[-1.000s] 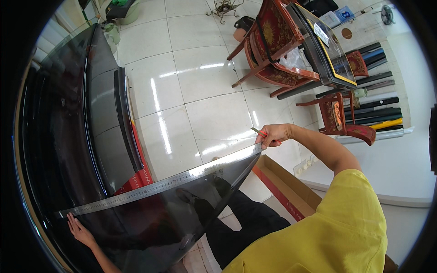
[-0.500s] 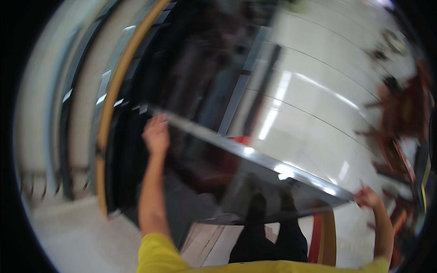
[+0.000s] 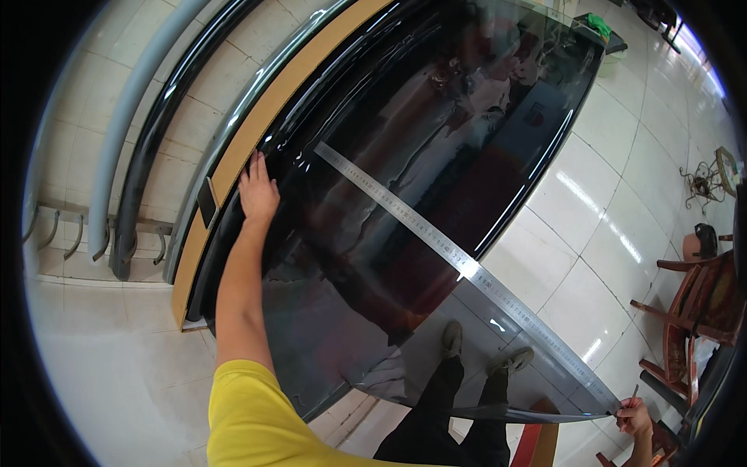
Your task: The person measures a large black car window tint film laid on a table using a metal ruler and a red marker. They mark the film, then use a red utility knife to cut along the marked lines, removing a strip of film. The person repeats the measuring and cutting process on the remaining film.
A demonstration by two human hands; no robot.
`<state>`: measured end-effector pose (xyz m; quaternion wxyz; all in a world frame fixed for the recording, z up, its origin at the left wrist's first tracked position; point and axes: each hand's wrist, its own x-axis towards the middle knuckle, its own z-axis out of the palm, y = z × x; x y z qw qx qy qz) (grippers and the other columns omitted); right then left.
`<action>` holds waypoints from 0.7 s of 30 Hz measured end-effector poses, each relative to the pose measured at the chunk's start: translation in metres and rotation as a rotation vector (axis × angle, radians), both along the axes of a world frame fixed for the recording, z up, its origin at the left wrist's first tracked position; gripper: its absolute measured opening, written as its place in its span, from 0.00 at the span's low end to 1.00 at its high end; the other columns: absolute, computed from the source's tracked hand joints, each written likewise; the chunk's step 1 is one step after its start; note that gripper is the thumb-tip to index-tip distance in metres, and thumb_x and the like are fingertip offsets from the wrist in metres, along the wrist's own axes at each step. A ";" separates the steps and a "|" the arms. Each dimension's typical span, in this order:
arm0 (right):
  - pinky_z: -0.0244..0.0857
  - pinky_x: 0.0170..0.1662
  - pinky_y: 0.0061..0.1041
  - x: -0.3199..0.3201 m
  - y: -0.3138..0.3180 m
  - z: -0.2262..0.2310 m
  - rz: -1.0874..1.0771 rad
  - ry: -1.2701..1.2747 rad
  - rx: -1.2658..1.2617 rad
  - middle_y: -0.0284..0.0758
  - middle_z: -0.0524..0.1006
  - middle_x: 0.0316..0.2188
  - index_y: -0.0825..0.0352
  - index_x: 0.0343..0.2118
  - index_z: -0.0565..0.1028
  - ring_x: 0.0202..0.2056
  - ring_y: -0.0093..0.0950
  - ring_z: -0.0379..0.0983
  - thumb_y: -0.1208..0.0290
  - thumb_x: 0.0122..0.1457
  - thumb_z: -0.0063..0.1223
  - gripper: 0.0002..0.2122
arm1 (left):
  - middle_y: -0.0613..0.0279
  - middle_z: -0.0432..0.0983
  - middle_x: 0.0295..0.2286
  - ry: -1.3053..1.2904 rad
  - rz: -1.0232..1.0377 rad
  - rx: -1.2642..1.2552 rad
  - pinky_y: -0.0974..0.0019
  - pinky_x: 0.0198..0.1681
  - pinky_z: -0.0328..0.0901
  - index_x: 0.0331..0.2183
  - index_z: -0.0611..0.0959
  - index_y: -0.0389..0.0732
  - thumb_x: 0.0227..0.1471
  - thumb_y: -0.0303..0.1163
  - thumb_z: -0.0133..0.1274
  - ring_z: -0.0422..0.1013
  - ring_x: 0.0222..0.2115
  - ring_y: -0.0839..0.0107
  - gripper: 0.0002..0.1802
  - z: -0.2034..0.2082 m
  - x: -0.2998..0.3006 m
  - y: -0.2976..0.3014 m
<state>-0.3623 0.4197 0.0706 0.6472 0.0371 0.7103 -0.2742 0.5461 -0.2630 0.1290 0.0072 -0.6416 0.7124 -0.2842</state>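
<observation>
A long steel ruler (image 3: 412, 218) lies slantwise across a sheet of dark, glossy see-through film (image 3: 342, 303). My left hand (image 3: 258, 194) rests open on the black film roll (image 3: 233, 214), fingers stretched toward a tan board edge, apart from the ruler's far end. At the lower right my right hand (image 3: 636, 418) is closed at the film's corner by the ruler's near end. A slim tool (image 3: 635, 391) sticks up from its fingers; its kind is unclear. My feet and dark trousers show through the film.
The tan board edge (image 3: 257, 117) runs along the left, with a small dark block (image 3: 208, 204) on it. Beyond stand grey and black tubes (image 3: 159, 124) by metal hooks (image 3: 74, 237). Wooden chairs (image 3: 700, 300) and a wire stand (image 3: 704, 183) are on the tiled floor at right.
My left hand has come off the ruler's far end onto the roll beside the board. My right hand sits lower in the view, still at the near corner. The view has turned and sharpened.
</observation>
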 end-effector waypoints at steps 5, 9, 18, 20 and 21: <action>0.62 0.11 0.32 0.004 -0.009 0.010 0.021 -0.030 0.074 0.41 0.75 0.14 0.76 0.29 0.77 0.09 0.33 0.69 0.89 0.50 0.61 0.05 | 0.40 0.64 0.65 0.182 0.111 0.086 0.45 0.68 0.59 0.71 0.59 0.39 0.59 0.44 0.64 0.62 0.66 0.40 0.49 0.011 0.037 -0.024; 0.64 0.11 0.32 0.001 -0.010 0.013 0.028 -0.005 0.090 0.41 0.75 0.13 0.75 0.29 0.78 0.10 0.34 0.71 0.88 0.51 0.61 0.03 | 0.38 0.63 0.66 0.134 0.215 0.152 0.46 0.69 0.58 0.71 0.59 0.38 0.55 0.50 0.67 0.61 0.67 0.41 0.54 0.018 0.045 -0.038; 0.64 0.12 0.33 -0.003 -0.004 0.009 0.347 0.128 -0.082 0.40 0.75 0.14 0.72 0.27 0.76 0.11 0.35 0.72 0.90 0.51 0.60 0.06 | 0.35 0.59 0.67 0.018 0.228 0.070 0.41 0.69 0.58 0.74 0.54 0.45 0.54 0.50 0.68 0.58 0.67 0.37 0.57 0.007 0.038 -0.035; 0.65 0.13 0.34 -0.004 -0.005 0.005 0.304 0.079 -0.056 0.39 0.75 0.14 0.70 0.26 0.76 0.11 0.35 0.72 0.89 0.51 0.59 0.07 | 0.36 0.59 0.67 -0.013 0.212 0.027 0.40 0.68 0.59 0.74 0.53 0.47 0.55 0.50 0.67 0.59 0.67 0.36 0.57 0.003 0.038 -0.033; 0.65 0.13 0.34 -0.007 -0.008 0.000 0.581 0.101 -0.217 0.38 0.75 0.15 0.69 0.25 0.75 0.12 0.35 0.73 0.89 0.52 0.59 0.07 | 0.36 0.59 0.66 -0.022 0.199 0.010 0.40 0.68 0.59 0.74 0.53 0.48 0.55 0.50 0.67 0.59 0.67 0.37 0.57 0.002 0.037 -0.033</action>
